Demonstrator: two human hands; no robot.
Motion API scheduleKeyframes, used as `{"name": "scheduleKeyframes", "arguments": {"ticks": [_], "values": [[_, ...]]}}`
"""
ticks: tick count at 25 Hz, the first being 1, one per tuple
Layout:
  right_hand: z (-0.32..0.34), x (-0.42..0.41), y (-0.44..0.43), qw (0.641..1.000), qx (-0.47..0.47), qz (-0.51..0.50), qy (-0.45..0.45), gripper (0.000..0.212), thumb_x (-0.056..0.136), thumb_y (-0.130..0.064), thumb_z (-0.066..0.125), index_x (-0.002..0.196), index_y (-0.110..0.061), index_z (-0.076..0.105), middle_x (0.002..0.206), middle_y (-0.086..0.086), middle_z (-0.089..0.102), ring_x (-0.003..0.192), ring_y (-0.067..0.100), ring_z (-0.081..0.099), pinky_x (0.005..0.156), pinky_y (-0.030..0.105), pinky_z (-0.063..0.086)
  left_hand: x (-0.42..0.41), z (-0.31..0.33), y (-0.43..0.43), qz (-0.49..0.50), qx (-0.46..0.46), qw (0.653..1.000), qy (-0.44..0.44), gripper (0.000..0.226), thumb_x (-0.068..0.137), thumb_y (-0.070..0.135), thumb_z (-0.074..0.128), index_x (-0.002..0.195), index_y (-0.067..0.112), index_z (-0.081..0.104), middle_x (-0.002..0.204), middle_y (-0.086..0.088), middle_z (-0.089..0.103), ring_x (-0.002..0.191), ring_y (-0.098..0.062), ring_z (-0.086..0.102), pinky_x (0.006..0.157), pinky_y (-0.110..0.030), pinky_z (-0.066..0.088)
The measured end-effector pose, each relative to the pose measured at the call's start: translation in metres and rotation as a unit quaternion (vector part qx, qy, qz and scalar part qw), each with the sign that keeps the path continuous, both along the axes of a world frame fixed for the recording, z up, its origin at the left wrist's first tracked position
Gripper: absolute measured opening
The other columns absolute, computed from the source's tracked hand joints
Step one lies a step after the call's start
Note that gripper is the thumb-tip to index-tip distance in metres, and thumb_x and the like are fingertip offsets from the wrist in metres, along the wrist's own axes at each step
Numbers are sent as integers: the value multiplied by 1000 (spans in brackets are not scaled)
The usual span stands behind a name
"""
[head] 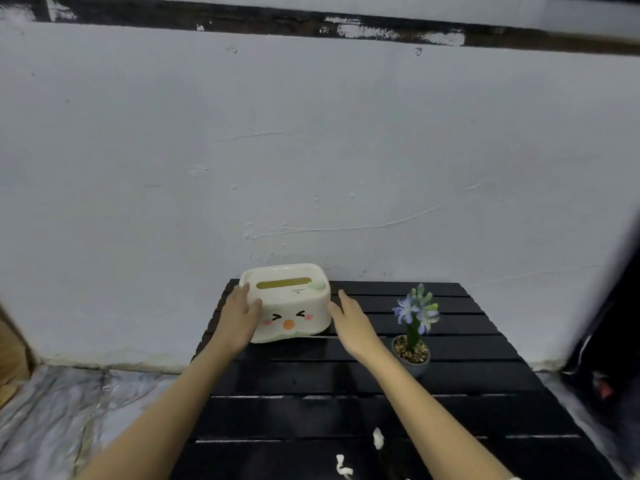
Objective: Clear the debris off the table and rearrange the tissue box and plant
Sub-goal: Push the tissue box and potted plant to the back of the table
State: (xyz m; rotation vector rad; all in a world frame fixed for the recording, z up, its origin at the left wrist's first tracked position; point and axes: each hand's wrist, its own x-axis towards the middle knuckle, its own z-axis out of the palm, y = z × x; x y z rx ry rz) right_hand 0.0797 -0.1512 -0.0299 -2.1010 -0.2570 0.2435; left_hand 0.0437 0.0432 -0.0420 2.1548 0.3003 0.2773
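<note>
Head view: cream tissue box (289,303) at far left of black slatted table (467,386), near wall. Left hand (239,318) flat against box's left end, fingers spread. Right hand (351,322) open at box's right end, contact unclear. Potted plant (414,336) right of box, apart. White tissue scraps (378,438) on near slats.
</note>
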Motion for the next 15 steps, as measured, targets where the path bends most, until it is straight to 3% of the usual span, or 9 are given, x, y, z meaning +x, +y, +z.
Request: {"name": "scheduleKeyframes", "arguments": {"ticks": [6, 9, 11, 15], "values": [[2, -58, -54, 999, -40, 21, 6, 56, 98, -32, 33, 146, -18, 9, 157, 3, 8, 144, 18, 12, 116, 32, 15, -46, 9, -50, 0, 25, 1000, 1, 52, 94, 23, 34, 139, 2, 19, 153, -18, 13, 142, -27, 7, 116, -39, 7], [1, -80, -77, 998, -55, 26, 5, 57, 97, -33, 34, 146, -18, 9, 157, 1, 8, 144, 16, 9, 116, 32, 13, -57, 11, -52, -17, 37, 999, 3, 53, 88, 27, 31, 131, -2, 32, 143, -21, 32, 133, -32, 25, 111, -39, 20], [0, -88, -90, 997, -68, 25, 3, 57, 97, -33, 34, 146, -19, 10, 157, 0, 9, 144, 15, 11, 116, 31, 14, -58, 8, -45, -16, 38, 999, 13, 43, 88, 19, 34, 126, -1, 38, 133, -21, 43, 122, -32, 36, 104, -39, 28], [-2, -91, -110, 998, -66, 7, -6, 56, 97, -32, 36, 146, -18, 11, 157, 0, 11, 143, 15, 14, 116, 31, 14, -47, 3, -25, -3, 50, 997, 55, 32, 90, 11, 37, 120, -1, 43, 125, -21, 47, 120, -35, 38, 100, -43, 31]]}}
